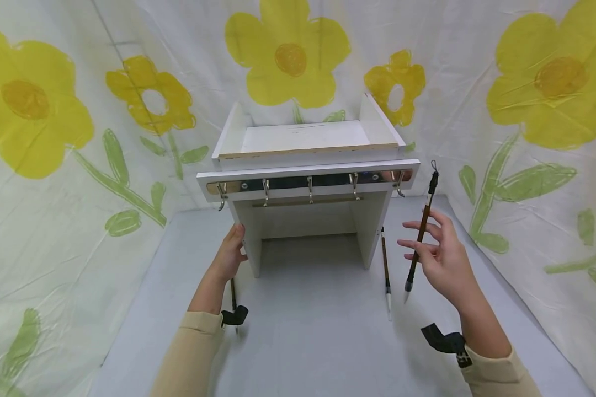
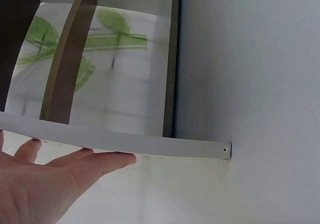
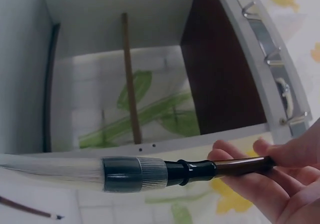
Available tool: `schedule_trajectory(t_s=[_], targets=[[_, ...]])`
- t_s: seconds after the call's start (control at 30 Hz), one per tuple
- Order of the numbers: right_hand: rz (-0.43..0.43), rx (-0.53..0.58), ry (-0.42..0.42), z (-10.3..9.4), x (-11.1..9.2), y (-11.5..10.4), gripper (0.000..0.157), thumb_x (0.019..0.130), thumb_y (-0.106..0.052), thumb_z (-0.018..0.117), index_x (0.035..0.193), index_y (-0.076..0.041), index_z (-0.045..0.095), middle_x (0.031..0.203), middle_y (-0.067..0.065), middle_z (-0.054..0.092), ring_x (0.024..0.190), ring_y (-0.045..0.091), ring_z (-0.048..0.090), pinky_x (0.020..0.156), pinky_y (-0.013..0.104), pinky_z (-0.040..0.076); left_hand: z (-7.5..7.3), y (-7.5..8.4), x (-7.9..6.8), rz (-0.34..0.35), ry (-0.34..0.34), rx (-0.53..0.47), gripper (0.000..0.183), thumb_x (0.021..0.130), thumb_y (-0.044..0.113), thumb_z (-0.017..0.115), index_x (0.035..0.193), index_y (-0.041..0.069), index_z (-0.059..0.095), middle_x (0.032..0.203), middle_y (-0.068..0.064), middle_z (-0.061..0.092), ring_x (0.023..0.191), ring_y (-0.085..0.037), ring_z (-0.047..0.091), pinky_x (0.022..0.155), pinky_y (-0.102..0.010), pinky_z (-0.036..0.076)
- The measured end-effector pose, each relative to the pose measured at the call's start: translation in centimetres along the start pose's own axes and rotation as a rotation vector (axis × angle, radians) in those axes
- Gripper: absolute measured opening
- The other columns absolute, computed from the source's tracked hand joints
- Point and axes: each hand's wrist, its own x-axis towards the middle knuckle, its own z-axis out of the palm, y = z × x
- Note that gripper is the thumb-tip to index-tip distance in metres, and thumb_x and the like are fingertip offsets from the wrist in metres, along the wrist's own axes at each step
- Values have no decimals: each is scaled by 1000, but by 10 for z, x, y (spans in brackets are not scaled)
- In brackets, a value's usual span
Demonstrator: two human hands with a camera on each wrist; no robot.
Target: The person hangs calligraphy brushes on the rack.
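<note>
A white wooden rack (image 1: 308, 157) with a row of metal hooks (image 1: 310, 189) along its front stands at the table's middle. My left hand (image 1: 228, 253) touches the outer face of its left side panel (image 2: 150, 143), fingers fairly straight in the left wrist view. Right of the rack, my right hand (image 1: 442, 253) pinches a calligraphy brush (image 1: 422, 229) above the table. The brush hangs tilted, hanging loop up and pale bristles (image 3: 55, 171) down. A second calligraphy brush (image 1: 386, 270) lies between the rack and my right hand.
Another slender brush (image 1: 233, 292) lies by my left wrist, partly hidden by the arm. The grey table (image 1: 318, 342) meets a white cloth backdrop (image 1: 193, 55) with painted yellow flowers. Inside the rack is a thin brown divider edge (image 3: 131, 84).
</note>
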Motion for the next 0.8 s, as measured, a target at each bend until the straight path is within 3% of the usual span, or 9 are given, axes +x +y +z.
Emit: schedule_trajectory(t_s=[0.23, 0.5, 0.8], targets=[[-43, 21, 18, 4, -6, -7, 82, 93, 18, 56, 156, -21, 23, 133, 17, 60, 99, 5, 73, 74, 28, 60, 1, 1, 0, -4, -3, 13, 83, 99, 71, 34, 164, 29, 2, 169, -11, 8, 155, -41, 10, 110, -77, 20], [-92, 32, 23, 11, -10, -16, 81, 91, 19, 59, 155, -19, 27, 131, 15, 63, 99, 3, 72, 74, 29, 60, -1, 2, 1, -4, 1, -27, 87, 98, 71, 38, 164, 27, 3, 168, -12, 11, 154, -40, 12, 111, -76, 20], [-129, 58, -1, 22, -14, -23, 80, 90, 19, 61, 154, -16, 30, 128, 15, 65, 98, 5, 73, 73, 28, 61, 0, 2, 0, -12, 5, -33, 82, 102, 66, 34, 164, 24, 0, 168, -13, 8, 154, -41, 10, 112, -77, 17]])
